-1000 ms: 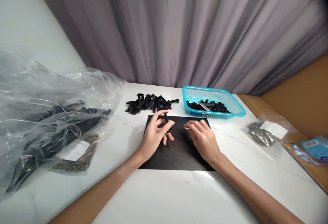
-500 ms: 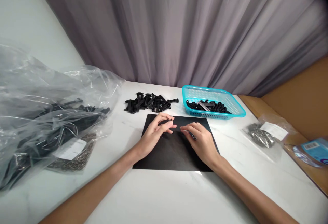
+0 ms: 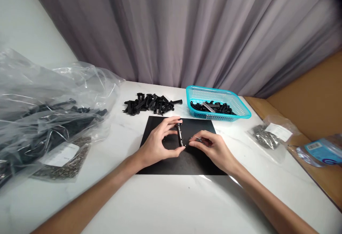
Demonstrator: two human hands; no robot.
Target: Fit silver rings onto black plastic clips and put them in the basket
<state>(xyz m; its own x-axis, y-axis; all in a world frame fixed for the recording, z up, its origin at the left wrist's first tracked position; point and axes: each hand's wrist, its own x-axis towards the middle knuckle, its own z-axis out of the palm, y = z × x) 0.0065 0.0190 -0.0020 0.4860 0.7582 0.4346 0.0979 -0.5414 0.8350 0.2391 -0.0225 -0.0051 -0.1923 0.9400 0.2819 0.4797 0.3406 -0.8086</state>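
My left hand (image 3: 157, 142) grips a slim black plastic part (image 3: 179, 135) by its two ends, thumb below and fingertips above. Light or shiny spots show along the part's side facing right. Just to its right, my right hand (image 3: 215, 147) is closed, with thumb and index finger pinched together. Small shiny metal pieces (image 3: 200, 140) show inside its curled fingers; their exact kind is too small to make out. Both hands are over a black mat (image 3: 184, 164) on the white table, with a short gap between them.
Behind the mat lies a pile of black plastic parts (image 3: 149, 103). A turquoise basket (image 3: 244, 112) holds more black parts and pale strips. Large clear bags (image 3: 61, 84) and a labelled bag of small metal pieces (image 3: 64, 159) sit left; another labelled bag (image 3: 264, 137) and blue-labelled packaging (image 3: 320, 150) are right.
My left hand has turned and spread its grip, so the black part now stands lengthwise between thumb and fingers. My right hand stays pinched close by. The whole view has shifted slightly.
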